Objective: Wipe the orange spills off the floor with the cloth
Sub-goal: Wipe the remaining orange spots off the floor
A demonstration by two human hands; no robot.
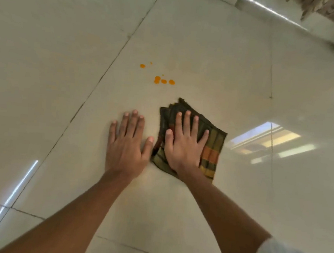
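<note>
Several small orange spills (163, 81) dot the pale tiled floor (67, 57), with one more drop (142, 66) a little farther left. Just nearer than them lies a folded checked cloth (213, 150) in dark green, orange and yellow. My right hand (184, 146) presses flat on the cloth with straight, spread fingers. My left hand (128, 143) lies flat on the bare tile beside the cloth, its thumb close to the cloth's left edge. The spills are apart from the cloth, a short way beyond its far corner.
Glossy tiles with dark grout lines stretch all around, with bright window reflections at the right (265, 141) and lower left. A low ledge or step (273, 12) and a pale patterned fabric (333, 11) sit at the far right corner.
</note>
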